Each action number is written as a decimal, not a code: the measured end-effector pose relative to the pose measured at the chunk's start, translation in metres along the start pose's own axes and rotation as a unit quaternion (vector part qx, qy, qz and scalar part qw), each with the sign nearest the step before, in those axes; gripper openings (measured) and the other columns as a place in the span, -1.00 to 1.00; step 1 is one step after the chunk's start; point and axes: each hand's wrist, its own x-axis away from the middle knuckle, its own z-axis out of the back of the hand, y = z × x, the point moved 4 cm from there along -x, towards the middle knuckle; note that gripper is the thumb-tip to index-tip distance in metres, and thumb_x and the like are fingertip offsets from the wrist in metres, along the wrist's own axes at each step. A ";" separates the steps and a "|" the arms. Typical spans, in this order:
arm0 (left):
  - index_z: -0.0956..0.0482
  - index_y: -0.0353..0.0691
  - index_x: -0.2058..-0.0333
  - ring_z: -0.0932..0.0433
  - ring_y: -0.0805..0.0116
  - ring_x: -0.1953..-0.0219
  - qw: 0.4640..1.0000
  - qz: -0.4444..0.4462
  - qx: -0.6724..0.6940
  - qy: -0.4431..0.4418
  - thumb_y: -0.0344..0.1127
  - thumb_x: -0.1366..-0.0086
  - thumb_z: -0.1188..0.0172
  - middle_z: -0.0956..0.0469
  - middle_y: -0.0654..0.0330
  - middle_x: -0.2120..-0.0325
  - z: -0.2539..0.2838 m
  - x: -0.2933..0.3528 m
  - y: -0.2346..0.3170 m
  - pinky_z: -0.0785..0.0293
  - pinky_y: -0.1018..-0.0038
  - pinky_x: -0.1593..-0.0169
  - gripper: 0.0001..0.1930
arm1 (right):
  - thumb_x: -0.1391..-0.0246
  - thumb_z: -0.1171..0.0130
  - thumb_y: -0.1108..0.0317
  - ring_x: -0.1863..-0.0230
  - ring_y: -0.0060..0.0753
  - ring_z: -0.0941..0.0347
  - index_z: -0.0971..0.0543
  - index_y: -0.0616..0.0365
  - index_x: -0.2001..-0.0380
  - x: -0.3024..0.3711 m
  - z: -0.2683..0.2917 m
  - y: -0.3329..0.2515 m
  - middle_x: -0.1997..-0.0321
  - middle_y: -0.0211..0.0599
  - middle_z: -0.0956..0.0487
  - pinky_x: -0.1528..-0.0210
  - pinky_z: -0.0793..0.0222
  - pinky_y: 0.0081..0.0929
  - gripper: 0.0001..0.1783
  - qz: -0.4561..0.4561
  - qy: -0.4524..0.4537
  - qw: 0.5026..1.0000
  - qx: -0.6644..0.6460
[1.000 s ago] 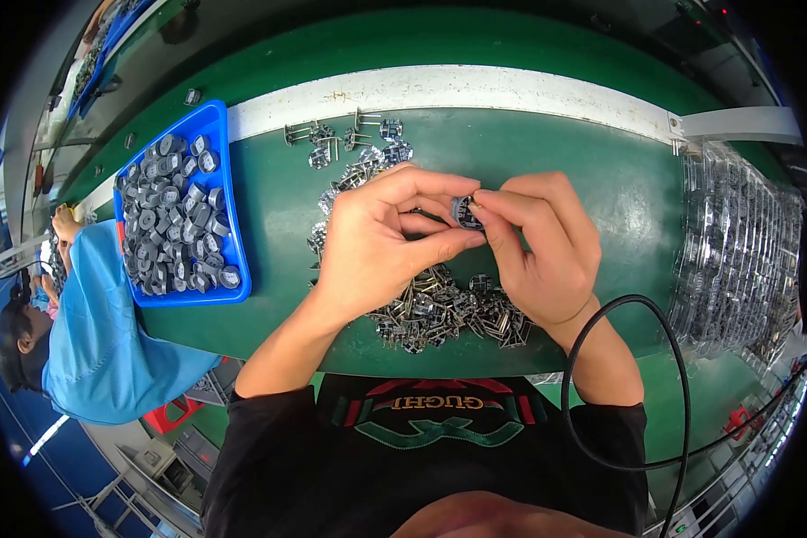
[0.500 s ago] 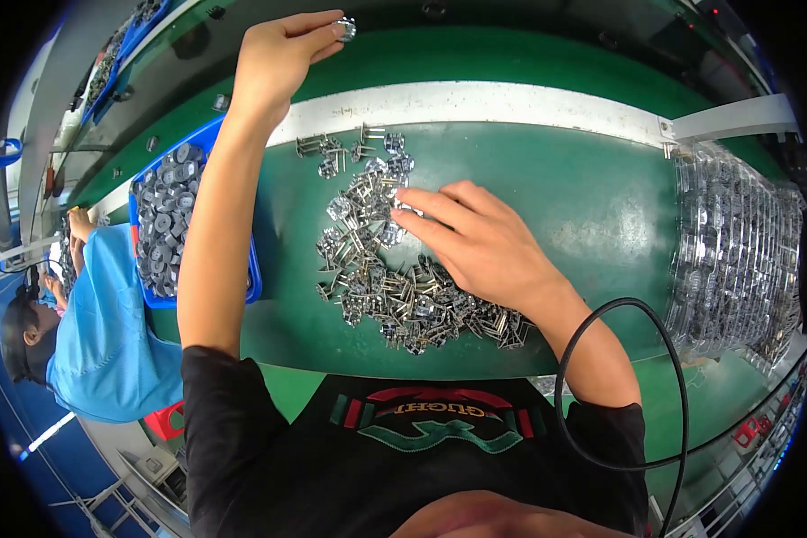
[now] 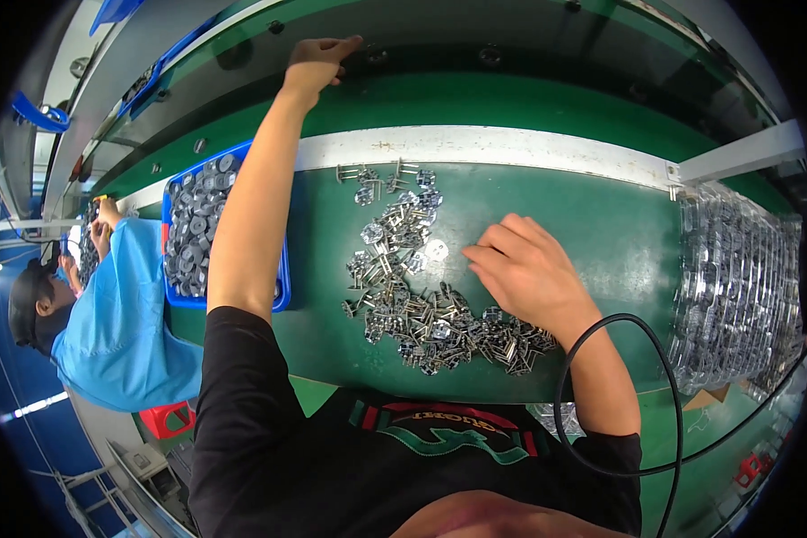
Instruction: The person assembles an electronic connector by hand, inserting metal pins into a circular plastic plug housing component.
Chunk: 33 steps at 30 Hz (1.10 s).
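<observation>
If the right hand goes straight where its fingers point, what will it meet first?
The right hand would probably first meet the pale round part at the edge of the parts pile, though depth is unclear.

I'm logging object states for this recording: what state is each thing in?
Left hand: extended beyond the white rail; grip unclear.
Right hand: fingers bent, beside the pronged metal parts; grip unclear.
Pronged metal parts: loosely heaped.
Blue tray: filled with grey round parts.
Clear plastic packaging: stacked.
Black cable: curled in a loop.

Factory workshop: heaped metal parts (image 3: 426,321), blue bin (image 3: 283,291), co-worker (image 3: 121,314), apparently a conveyor (image 3: 475,97).
</observation>
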 end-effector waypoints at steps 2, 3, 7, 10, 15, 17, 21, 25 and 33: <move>-0.71 -0.25 0.19 -0.61 0.33 0.38 0.995 -0.022 -0.087 0.033 -0.02 -0.17 -0.35 -0.67 0.07 0.37 0.035 0.002 -0.011 -0.58 0.44 0.23 -0.59 | 0.18 -0.26 0.53 0.18 -0.33 -0.38 -0.66 0.12 0.30 0.000 0.015 -0.005 0.33 -0.44 -0.51 0.05 -0.28 -0.34 -0.73 0.016 -0.023 0.999 -0.020; -0.70 -0.22 0.15 -0.63 0.25 0.31 0.969 -0.087 -0.228 0.044 0.01 -0.16 -0.33 -0.66 0.03 0.34 0.057 0.002 -0.022 -0.56 0.38 0.15 -0.57 | 0.18 -0.26 0.53 0.18 -0.33 -0.38 -0.66 0.12 0.30 -0.001 0.016 -0.005 0.33 -0.44 -0.51 0.05 -0.28 -0.34 -0.73 0.023 -0.022 0.999 -0.026; -0.67 -0.10 0.07 -0.64 0.04 0.15 0.908 -0.078 -0.409 -0.042 -0.09 -0.10 -0.34 -0.66 -0.02 0.25 0.085 0.019 -0.043 -0.51 0.29 -0.02 -0.59 | 0.16 -0.17 0.48 0.17 -0.38 -0.34 -0.64 0.11 0.37 0.002 0.014 0.002 0.36 -0.43 -0.42 -0.01 -0.19 -0.37 -0.80 0.025 -0.029 0.999 0.027; -0.67 -0.14 0.09 -0.64 0.06 0.16 0.919 -0.058 -0.378 -0.096 -0.15 -0.03 -0.39 -0.66 -0.02 0.24 0.075 0.035 -0.039 -0.52 0.31 0.00 -0.57 | 0.16 -0.17 0.48 0.19 -0.39 -0.33 -0.63 0.11 0.43 0.002 0.017 0.000 0.38 -0.42 -0.42 0.04 -0.20 -0.38 -0.85 0.013 -0.040 0.999 0.031; -0.65 -0.22 0.12 -0.65 0.21 0.25 0.971 -0.129 -0.200 -0.031 -0.31 0.06 -0.31 -0.66 0.05 0.32 0.055 0.089 0.006 -0.54 0.38 0.10 -0.56 | 0.16 -0.17 0.49 0.26 -0.38 -0.34 -0.60 0.13 0.49 0.006 0.021 0.002 0.41 -0.38 -0.42 0.11 -0.22 -0.42 -0.91 0.006 -0.066 0.997 0.042; -0.61 -0.31 0.08 -0.58 0.47 0.34 0.993 -0.077 -0.027 -0.085 -0.44 0.00 -0.30 -0.62 0.12 0.33 0.035 0.124 0.027 -0.52 0.54 0.19 -0.58 | 0.16 -0.16 0.50 0.26 -0.35 -0.37 -0.61 0.15 0.49 0.008 0.020 0.005 0.42 -0.36 -0.43 0.12 -0.24 -0.42 -0.90 -0.010 -0.080 0.997 -0.003; -0.57 -0.32 0.05 -0.51 0.64 0.35 0.956 -0.043 0.235 -0.171 -0.64 -0.10 -0.24 -0.59 0.23 0.28 -0.002 0.197 0.051 -0.46 0.70 0.24 -0.61 | 0.15 -0.14 0.50 0.28 -0.28 -0.40 -0.61 0.16 0.46 0.011 0.020 0.010 0.42 -0.34 -0.44 0.12 -0.30 -0.35 -0.89 -0.049 -0.097 0.993 -0.050; -0.51 -0.37 -0.01 -0.53 0.63 0.32 0.921 0.016 0.334 -0.200 -0.70 -0.09 -0.17 -0.57 0.24 0.27 -0.030 0.239 0.067 -0.48 0.69 0.23 -0.55 | 0.17 -0.19 0.53 0.32 -0.23 -0.45 -0.63 0.15 0.40 0.006 0.021 0.010 0.43 -0.33 -0.46 0.25 -0.39 -0.30 -0.83 -0.057 -0.084 0.994 -0.038; -0.49 -0.42 -0.06 -0.50 0.59 0.34 0.934 -0.037 0.273 -0.227 -0.80 -0.06 -0.17 -0.52 0.24 0.27 -0.051 0.254 0.059 -0.47 0.73 0.24 -0.47 | 0.15 -0.34 0.54 0.47 -0.30 -0.50 -0.60 0.17 0.41 -0.004 0.028 0.011 0.41 -0.33 -0.51 0.49 -0.44 -0.42 -0.84 -0.086 0.145 0.977 -0.133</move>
